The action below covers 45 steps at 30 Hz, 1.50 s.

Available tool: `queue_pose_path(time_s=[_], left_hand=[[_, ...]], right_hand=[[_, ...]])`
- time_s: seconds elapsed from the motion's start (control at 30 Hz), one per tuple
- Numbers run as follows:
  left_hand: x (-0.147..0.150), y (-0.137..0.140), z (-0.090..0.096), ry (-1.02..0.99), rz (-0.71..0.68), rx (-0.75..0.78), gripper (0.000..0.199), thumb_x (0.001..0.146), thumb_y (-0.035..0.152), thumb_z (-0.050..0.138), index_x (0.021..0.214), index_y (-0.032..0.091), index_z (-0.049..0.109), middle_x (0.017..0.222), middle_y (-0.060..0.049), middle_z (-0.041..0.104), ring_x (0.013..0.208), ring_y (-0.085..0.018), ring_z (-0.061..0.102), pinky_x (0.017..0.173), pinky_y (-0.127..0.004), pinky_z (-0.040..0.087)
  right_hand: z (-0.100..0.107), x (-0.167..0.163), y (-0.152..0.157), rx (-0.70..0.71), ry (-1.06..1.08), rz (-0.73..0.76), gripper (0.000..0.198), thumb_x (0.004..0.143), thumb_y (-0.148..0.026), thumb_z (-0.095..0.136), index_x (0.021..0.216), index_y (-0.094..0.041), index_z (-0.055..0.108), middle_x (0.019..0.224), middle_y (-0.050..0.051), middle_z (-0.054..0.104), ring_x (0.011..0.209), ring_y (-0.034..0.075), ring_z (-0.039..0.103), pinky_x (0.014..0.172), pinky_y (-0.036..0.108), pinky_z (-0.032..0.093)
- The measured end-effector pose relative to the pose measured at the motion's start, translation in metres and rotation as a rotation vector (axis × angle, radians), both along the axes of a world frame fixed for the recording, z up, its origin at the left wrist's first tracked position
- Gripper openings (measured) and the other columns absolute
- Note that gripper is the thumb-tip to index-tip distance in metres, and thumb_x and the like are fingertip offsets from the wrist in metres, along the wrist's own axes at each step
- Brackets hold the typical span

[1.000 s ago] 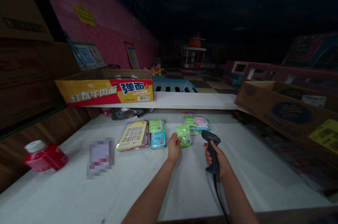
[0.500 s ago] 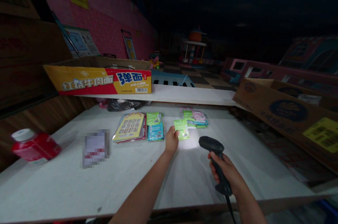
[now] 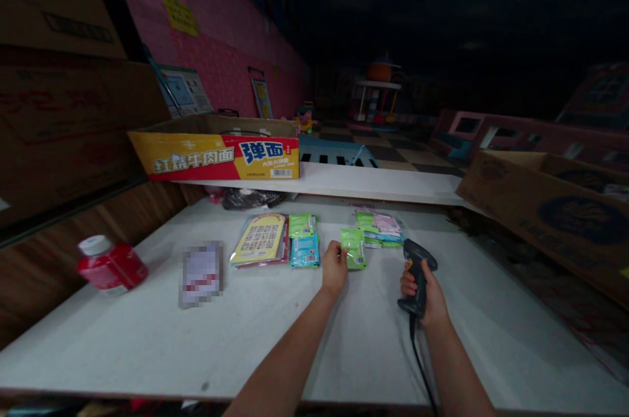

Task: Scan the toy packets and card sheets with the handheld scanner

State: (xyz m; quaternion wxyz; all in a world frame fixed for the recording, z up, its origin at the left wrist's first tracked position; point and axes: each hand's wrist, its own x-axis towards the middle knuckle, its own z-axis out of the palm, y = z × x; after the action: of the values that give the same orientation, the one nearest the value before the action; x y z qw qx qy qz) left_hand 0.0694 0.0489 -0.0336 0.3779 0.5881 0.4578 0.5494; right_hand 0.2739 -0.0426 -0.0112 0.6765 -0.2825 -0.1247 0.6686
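Note:
My left hand [image 3: 335,267] pinches the left edge of a small green packet [image 3: 354,250] just above the white table [image 3: 275,338]. In my right hand [image 3: 428,296] is a black barcode scanner [image 3: 417,266], gripped by its handle, with a cable running down to the table's front edge. Behind the held packet lies a loose pile of green, pink and blue packets [image 3: 386,223]. Left of my left hand, a green packet [image 3: 301,225] and a blue packet [image 3: 304,250] lie beside a stack of flat booklets [image 3: 260,240] with a yellow one on top.
A red bottle with a white cap [image 3: 112,266] and a blurred-out card [image 3: 201,274] are on the left. On the raised white shelf [image 3: 373,179] sits a yellow and red carton [image 3: 221,156]. A brown cardboard box [image 3: 555,200] stands at the right.
The scanner has turned from pointing at the packet to a more upright, leftward-tilted pose, and its light patch is gone. My left hand still holds the green packet. The whole view has shifted.

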Motion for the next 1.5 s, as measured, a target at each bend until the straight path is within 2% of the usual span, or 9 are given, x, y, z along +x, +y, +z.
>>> queue_pose_path(time_s=[0.17, 0.37, 0.63, 0.77, 0.9, 1.13, 1.23, 1.33, 1.5], left_hand=[[0.005, -0.006, 0.003, -0.195, -0.112, -0.188, 0.028, 0.081, 0.048, 0.049, 0.090, 0.022, 0.041, 0.072, 0.004, 0.054, 0.055, -0.013, 0.056, 0.044, -0.024, 0.047], [-0.020, -0.021, 0.012, -0.320, -0.030, -0.154, 0.046, 0.074, 0.051, 0.059, 0.106, 0.022, 0.041, 0.088, -0.003, 0.064, 0.073, -0.017, 0.065, 0.055, -0.028, 0.055], [-0.087, -0.011, 0.047, 0.325, 0.315, -0.189, 0.032, 0.082, 0.012, 0.049, 0.113, 0.013, 0.047, 0.088, -0.010, 0.067, 0.064, -0.017, 0.066, 0.058, -0.027, 0.052], [-0.090, -0.013, 0.062, 0.725, 0.423, -0.196, 0.031, 0.084, 0.014, 0.050, 0.115, 0.009, 0.046, 0.091, -0.017, 0.068, 0.080, -0.024, 0.069, 0.070, -0.031, 0.052], [-0.084, -0.019, 0.073, 1.116, 0.487, -0.237, 0.026, 0.088, 0.014, 0.042, 0.114, 0.010, 0.048, 0.085, -0.016, 0.069, 0.080, -0.026, 0.070, 0.069, -0.031, 0.051], [-0.081, -0.020, 0.081, 1.316, 0.456, -0.159, 0.029, 0.089, 0.009, 0.035, 0.105, 0.012, 0.059, 0.099, -0.017, 0.063, 0.085, -0.026, 0.068, 0.071, -0.034, 0.052], [-0.079, -0.023, 0.074, 1.326, 0.281, 0.060, 0.025, 0.086, 0.019, 0.052, 0.108, 0.015, 0.062, 0.111, -0.018, 0.059, 0.106, -0.030, 0.060, 0.088, -0.041, 0.048], [-0.079, -0.025, 0.058, 1.270, 0.081, 0.214, 0.044, 0.079, 0.025, 0.066, 0.123, 0.025, 0.058, 0.136, -0.015, 0.049, 0.129, -0.033, 0.042, 0.104, -0.047, 0.037], [-0.082, -0.020, 0.038, 1.251, 0.040, 0.137, 0.044, 0.081, 0.016, 0.063, 0.124, 0.024, 0.058, 0.147, -0.012, 0.042, 0.138, -0.029, 0.034, 0.111, -0.045, 0.031]], right_hand=[[-0.012, 0.007, -0.001, 0.052, 0.154, -0.009, 0.031, 0.071, -0.036, 0.076, 0.086, -0.019, 0.055, 0.057, -0.008, 0.042, 0.042, 0.006, 0.042, 0.034, 0.013, 0.038], [-0.015, 0.009, 0.000, 0.055, 0.166, 0.007, 0.031, 0.071, -0.036, 0.076, 0.086, -0.020, 0.054, 0.058, -0.008, 0.042, 0.044, 0.005, 0.042, 0.036, 0.014, 0.040], [-0.014, 0.007, -0.003, 0.055, 0.207, -0.007, 0.031, 0.071, -0.032, 0.076, 0.086, -0.019, 0.053, 0.059, -0.008, 0.043, 0.043, 0.005, 0.043, 0.036, 0.013, 0.040], [-0.013, 0.006, -0.004, 0.051, 0.248, -0.012, 0.029, 0.072, -0.030, 0.075, 0.088, -0.019, 0.053, 0.059, -0.007, 0.045, 0.044, 0.005, 0.043, 0.038, 0.013, 0.041], [-0.013, 0.007, -0.005, 0.045, 0.243, -0.009, 0.030, 0.072, -0.030, 0.075, 0.088, -0.019, 0.053, 0.059, -0.007, 0.044, 0.044, 0.006, 0.043, 0.037, 0.014, 0.042], [-0.012, 0.007, -0.004, 0.042, 0.267, 0.004, 0.029, 0.072, -0.030, 0.075, 0.087, -0.018, 0.053, 0.058, -0.007, 0.044, 0.044, 0.005, 0.044, 0.037, 0.013, 0.041], [-0.010, 0.006, -0.005, 0.022, 0.305, -0.006, 0.026, 0.074, -0.029, 0.073, 0.088, -0.018, 0.053, 0.058, -0.007, 0.043, 0.043, 0.006, 0.044, 0.036, 0.014, 0.041], [-0.009, 0.006, -0.006, 0.005, 0.326, -0.006, 0.023, 0.077, -0.028, 0.069, 0.090, -0.018, 0.053, 0.059, -0.007, 0.042, 0.044, 0.006, 0.044, 0.036, 0.015, 0.042], [-0.012, 0.007, -0.005, 0.012, 0.319, -0.006, 0.024, 0.077, -0.028, 0.070, 0.091, -0.018, 0.053, 0.059, -0.007, 0.043, 0.044, 0.006, 0.043, 0.036, 0.014, 0.042]])
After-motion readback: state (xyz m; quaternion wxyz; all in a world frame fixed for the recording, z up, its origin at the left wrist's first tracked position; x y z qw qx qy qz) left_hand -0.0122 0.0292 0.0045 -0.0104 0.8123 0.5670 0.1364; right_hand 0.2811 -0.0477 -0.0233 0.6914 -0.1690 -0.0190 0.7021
